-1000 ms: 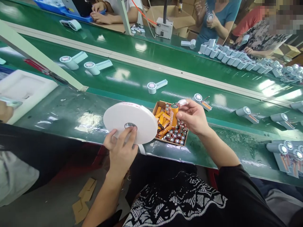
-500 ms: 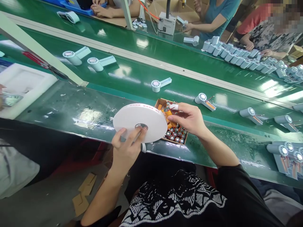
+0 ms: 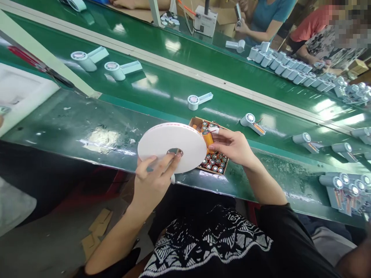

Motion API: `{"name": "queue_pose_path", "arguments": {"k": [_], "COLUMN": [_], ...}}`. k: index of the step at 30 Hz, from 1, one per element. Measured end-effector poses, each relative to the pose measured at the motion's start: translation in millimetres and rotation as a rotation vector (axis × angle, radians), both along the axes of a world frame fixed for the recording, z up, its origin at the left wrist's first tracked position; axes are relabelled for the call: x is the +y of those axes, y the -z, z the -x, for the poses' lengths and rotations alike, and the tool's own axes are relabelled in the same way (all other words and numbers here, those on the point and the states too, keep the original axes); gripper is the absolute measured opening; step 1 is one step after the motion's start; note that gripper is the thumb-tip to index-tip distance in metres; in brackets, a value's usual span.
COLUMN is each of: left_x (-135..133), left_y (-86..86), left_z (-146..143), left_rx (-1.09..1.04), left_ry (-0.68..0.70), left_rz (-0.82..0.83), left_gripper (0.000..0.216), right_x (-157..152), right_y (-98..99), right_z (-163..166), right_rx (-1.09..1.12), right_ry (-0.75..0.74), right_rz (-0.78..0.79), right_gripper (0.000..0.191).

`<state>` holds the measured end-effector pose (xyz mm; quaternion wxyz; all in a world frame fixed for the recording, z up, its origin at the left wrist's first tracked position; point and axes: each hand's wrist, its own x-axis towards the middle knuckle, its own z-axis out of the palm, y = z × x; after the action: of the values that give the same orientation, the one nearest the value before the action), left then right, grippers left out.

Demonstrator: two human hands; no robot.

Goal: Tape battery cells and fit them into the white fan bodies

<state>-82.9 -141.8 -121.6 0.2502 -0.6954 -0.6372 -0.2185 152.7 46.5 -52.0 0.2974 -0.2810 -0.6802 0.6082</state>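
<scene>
My left hand point(image 3: 153, 177) grips a large white roll of tape point(image 3: 165, 141), with fingertips in its centre hole and the thumb side hidden beneath. Just right of the roll, my right hand point(image 3: 233, 146) pinches an orange cylindrical battery point(image 3: 207, 141) between thumb and fingers, close to the roll's edge. A white wrap covers one of the right fingertips. Under and behind the battery is a cardboard box point(image 3: 224, 170) filled with several more orange batteries with wires; the roll hides part of it.
Several pale blue handheld fan bodies point(image 3: 116, 71) lie on the green conveyor belt point(image 3: 162, 88). More fan bodies point(image 3: 339, 185) are grouped at the right bench edge. A slanted metal post point(image 3: 46, 50) and a white foam tray point(image 3: 43, 90) stand left. Co-workers sit across the belt.
The battery in my right hand now stands more upright and shows more clearly beside the roll. The view has shifted slightly. Across the belt, a co-worker has raised a fan body.
</scene>
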Motion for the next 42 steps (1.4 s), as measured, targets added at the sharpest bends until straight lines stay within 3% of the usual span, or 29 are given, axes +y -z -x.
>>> {"name": "queue_pose_path", "arguments": {"k": [6,11,15,18,20,22,24,25,27,29,32,34,36,38,40,42], "left_x": [0.3,3.0,2.9,-7.6,-20.4,-33.5,-41.0,-41.5,-37.1,-30.2,-20.1,-1.6,40.4,107.3,186.2,258.0], "left_y": [-7.2,-11.6,-2.7,3.2,5.5,10.3,21.6,29.6,46.3,56.8,47.5,26.5,3.6,-11.9,-18.2,-19.2], "left_z": [-29.8,-44.4,-45.1,-54.5,-65.4,-69.4,-53.4,-35.5,15.8,71.7,119.7,115.9,90.7,55.8,20.7,-10.6], "left_rx": [-0.064,-0.09,-0.136,-0.193,-0.237,-0.3,-0.349,-0.362,-0.368,-0.407,-0.469,-0.484,-0.489,-0.438,-0.257,-0.168], "left_ry": [0.045,0.107,0.103,0.101,0.203,0.403,0.476,0.399,0.078,-0.151,-0.182,-0.084,0.047,0.163,0.198,0.232], "left_rz": [-0.046,-0.09,-0.092,-0.055,-0.014,0.036,0.049,0.034,0.017,0.152,0.36,0.329,0.271,0.315,0.509,0.572], "left_gripper": [0.094,0.103,0.095,0.082,0.071,0.06,0.06,0.064,0.075,0.08,0.084,0.079,0.063,0.045,0.045,0.044], "right_x": [-31.0,-66.6,-82.5,-79.3,-63.9,-37.9,-9.6,1.7,12.7,7.2,-18.7,-36.3,-48.0,-53.0,-53.6,-53.0], "right_y": [28.4,38.6,44.1,39.0,25.5,6.4,-9.4,-12.8,-6.5,16.5,64.3,91.2,108.5,116.7,118.7,117.5], "right_z": [8.9,14.2,15.5,11.7,3.0,-13.4,-37.2,-51.0,-79.1,-105.2,-140.0,-159.5,-172.7,-177.7,-175.6,-170.7], "right_rx": [0.4,0.56,0.542,0.512,0.509,0.522,0.547,0.555,0.544,0.483,0.385,0.362,0.352,0.347,0.358,0.375], "right_ry": [0.439,0.737,0.792,0.752,0.71,0.711,0.775,0.813,0.872,0.913,1.023,1.115,1.17,1.18,1.165,1.138], "right_rz": [0.19,0.248,0.241,0.225,0.205,0.128,0.002,-0.057,-0.123,-0.099,0.045,0.13,0.184,0.22,0.24,0.249], "right_gripper": [0.062,0.076,0.092,0.087,0.078,0.072,0.07,0.07,0.073,0.074,0.07,0.069,0.07,0.07,0.07,0.071]}}
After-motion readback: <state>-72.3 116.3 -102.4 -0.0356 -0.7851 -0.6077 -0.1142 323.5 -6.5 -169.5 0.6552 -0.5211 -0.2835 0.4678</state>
